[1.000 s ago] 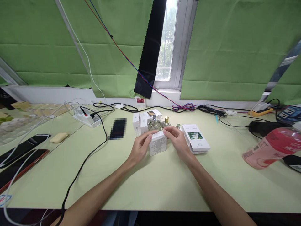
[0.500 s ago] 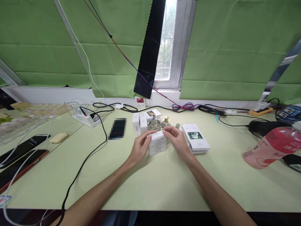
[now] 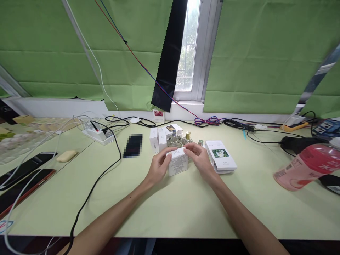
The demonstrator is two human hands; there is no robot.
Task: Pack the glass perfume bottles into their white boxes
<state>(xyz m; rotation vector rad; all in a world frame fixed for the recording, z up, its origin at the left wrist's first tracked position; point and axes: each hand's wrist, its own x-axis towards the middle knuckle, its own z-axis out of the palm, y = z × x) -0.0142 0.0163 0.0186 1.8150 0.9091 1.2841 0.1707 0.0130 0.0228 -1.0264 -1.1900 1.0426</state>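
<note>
A small white box with printed text on its side stands between my two hands, slightly turned. My left hand grips its upper left corner with thumb and fingers. The top right corner is pinched by my right hand. Just behind the box are a glass perfume bottle and a second, gold-capped bottle, both partly hidden. A green-topped bottle shows only its top behind my right hand. Beside that hand lies a flat white box with a flower picture.
White cartons stand behind my left hand. A pink drink bottle leans at the right. On the left are two phones, a power strip and a black cable. A small picture box is by the window.
</note>
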